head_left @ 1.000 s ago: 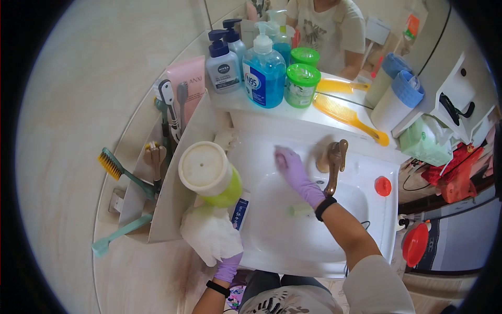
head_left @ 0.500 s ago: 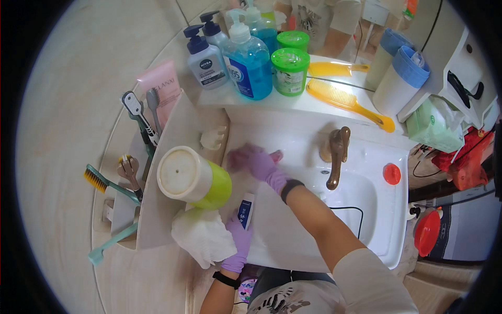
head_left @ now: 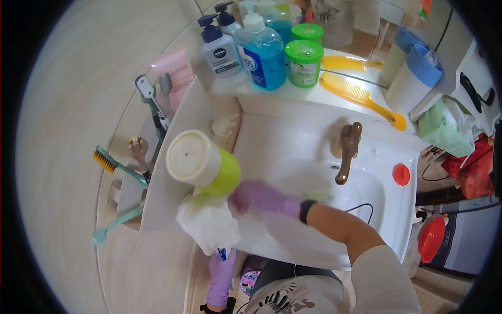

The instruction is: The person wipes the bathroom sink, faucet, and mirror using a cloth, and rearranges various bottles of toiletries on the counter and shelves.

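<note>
One gloved right hand (head_left: pixel 264 199) seemingly wipes the left side of the washbasin (head_left: pixel 293 141); left hand (head_left: pixel 222 271) apart, outside its near-left corner; grips unclear; next stroke probably calls for skirting the green-and-white canister (head_left: pixel 205 163).

Lies open over the washbasin (head_left: pixel 285 138) at upper centre; is blocked left of centre by a green-and-white canister (head_left: pixel 206 163), right of centre by a bronze-coloured faucet (head_left: pixel 349 149).

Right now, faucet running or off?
Off, apparently: below the bronze faucet, no stream of water shows in the white sink.

Purple-gloved hands (head_left: pixel 264 200) are near a white cloth (head_left: pixel 206 222) by the sink (head_left: pixel 277 144).
</note>
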`<action>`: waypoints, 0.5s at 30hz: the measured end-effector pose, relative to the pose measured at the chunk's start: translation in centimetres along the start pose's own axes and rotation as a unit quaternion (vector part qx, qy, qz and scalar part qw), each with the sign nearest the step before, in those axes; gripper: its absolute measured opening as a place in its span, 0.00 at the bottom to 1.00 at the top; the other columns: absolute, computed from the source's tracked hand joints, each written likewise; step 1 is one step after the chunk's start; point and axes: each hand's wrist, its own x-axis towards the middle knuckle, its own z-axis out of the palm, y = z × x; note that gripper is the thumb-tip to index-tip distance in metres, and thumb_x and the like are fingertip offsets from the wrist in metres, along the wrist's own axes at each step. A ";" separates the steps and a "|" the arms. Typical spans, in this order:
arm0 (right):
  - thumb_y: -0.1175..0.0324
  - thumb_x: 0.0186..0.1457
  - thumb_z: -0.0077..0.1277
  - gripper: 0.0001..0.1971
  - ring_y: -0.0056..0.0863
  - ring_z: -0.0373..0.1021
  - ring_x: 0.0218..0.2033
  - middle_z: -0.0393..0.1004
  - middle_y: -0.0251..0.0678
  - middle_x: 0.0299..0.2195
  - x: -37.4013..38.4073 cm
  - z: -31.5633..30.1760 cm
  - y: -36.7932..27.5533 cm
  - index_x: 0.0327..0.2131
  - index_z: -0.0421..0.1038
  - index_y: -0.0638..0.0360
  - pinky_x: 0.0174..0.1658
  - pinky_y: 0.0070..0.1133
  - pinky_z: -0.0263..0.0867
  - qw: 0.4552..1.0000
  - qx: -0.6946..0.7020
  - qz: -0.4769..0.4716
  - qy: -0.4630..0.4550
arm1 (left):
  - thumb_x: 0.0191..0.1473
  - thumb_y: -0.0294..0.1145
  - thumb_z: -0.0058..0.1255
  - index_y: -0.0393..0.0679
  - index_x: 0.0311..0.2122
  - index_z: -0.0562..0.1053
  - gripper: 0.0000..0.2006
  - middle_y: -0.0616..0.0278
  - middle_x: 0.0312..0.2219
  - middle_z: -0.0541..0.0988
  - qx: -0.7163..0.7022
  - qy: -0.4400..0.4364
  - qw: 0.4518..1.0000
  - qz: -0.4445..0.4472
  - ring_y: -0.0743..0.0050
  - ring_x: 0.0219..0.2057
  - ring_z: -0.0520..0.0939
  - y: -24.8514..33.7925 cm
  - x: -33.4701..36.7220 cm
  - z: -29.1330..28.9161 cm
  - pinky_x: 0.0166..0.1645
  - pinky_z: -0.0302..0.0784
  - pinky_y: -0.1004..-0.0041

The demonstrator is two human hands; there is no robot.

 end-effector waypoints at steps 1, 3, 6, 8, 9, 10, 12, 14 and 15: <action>0.68 0.47 0.42 0.09 0.30 0.68 0.33 0.72 0.37 0.29 0.9 -2.7 1.3 0.31 0.70 0.60 0.41 0.25 0.62 0.976 -0.164 -0.136 0.048 | 0.45 0.34 0.51 0.37 0.49 0.61 0.26 0.54 0.36 0.73 0.001 0.003 1.000 -0.001 0.68 0.36 0.75 -0.2 -0.5 0.1 0.41 0.68 0.72; 0.71 0.40 0.45 0.12 0.34 0.64 0.41 0.70 0.36 0.37 3.2 -7.4 -0.2 0.33 0.69 0.55 0.45 0.28 0.59 0.931 -0.356 0.068 0.050 | 0.43 0.36 0.52 0.37 0.48 0.64 0.26 0.51 0.36 0.74 -0.074 0.057 0.995 0.044 0.63 0.35 0.76 -1.1 -1.6 -0.1 0.40 0.69 0.71; 0.67 0.44 0.43 0.19 0.35 0.56 0.50 0.61 0.39 0.48 3.6 -6.0 2.6 0.43 0.64 0.55 0.51 0.31 0.53 0.750 -0.614 0.187 0.161 | 0.43 0.35 0.52 0.38 0.49 0.63 0.26 0.52 0.35 0.74 -0.089 0.063 0.993 0.049 0.66 0.35 0.76 -1.9 -2.9 0.0 0.41 0.68 0.71; 0.66 0.46 0.41 0.21 0.36 0.54 0.52 0.58 0.42 0.49 3.2 -0.8 3.4 0.47 0.59 0.57 0.53 0.33 0.51 0.755 -0.595 0.151 0.229 | 0.43 0.35 0.52 0.38 0.49 0.63 0.26 0.52 0.35 0.74 -0.092 0.066 0.992 0.047 0.66 0.35 0.75 -2.3 -3.7 -0.2 0.41 0.68 0.71; 0.65 0.47 0.40 0.23 0.37 0.53 0.52 0.57 0.43 0.50 2.7 2.4 3.4 0.48 0.56 0.58 0.54 0.33 0.50 0.799 -0.536 0.110 0.251 | 0.43 0.36 0.52 0.38 0.49 0.63 0.26 0.52 0.35 0.74 -0.094 0.065 0.992 0.049 0.65 0.35 0.75 -2.3 -4.0 -0.1 0.42 0.68 0.71; 0.65 0.48 0.39 0.24 0.37 0.52 0.53 0.56 0.45 0.50 1.6 5.8 3.2 0.50 0.54 0.59 0.55 0.34 0.49 0.871 -0.407 0.072 0.266 | 0.43 0.36 0.52 0.38 0.49 0.63 0.26 0.52 0.35 0.74 -0.096 0.062 0.992 0.050 0.65 0.35 0.75 -2.1 -4.2 -0.1 0.42 0.68 0.71; 0.64 0.50 0.37 0.27 0.38 0.50 0.55 0.53 0.48 0.51 -1.8 10.5 2.5 0.54 0.49 0.61 0.56 0.35 0.47 0.959 -0.158 0.047 0.230 | 0.44 0.35 0.52 0.38 0.49 0.63 0.26 0.53 0.34 0.74 -0.037 0.064 0.993 0.089 0.67 0.35 0.76 -1.4 -4.2 0.2 0.41 0.69 0.71; 0.70 0.46 0.42 0.26 0.39 0.51 0.54 0.55 0.44 0.50 -4.4 10.6 -6.7 0.52 0.53 0.58 0.54 0.33 0.51 0.961 -0.246 0.130 -0.011 | 0.44 0.35 0.52 0.38 0.49 0.63 0.26 0.54 0.34 0.74 -0.044 0.074 0.992 0.096 0.67 0.35 0.76 -2.2 -4.4 0.2 0.41 0.69 0.71; 0.70 0.46 0.42 0.26 0.39 0.51 0.54 0.55 0.44 0.50 -6.9 10.3 -6.6 0.52 0.53 0.58 0.54 0.33 0.51 0.956 -0.257 0.141 0.001 | 0.44 0.35 0.52 0.37 0.49 0.63 0.26 0.54 0.34 0.74 -0.050 0.071 0.989 0.120 0.67 0.34 0.76 -1.4 -4.8 1.2 0.40 0.69 0.71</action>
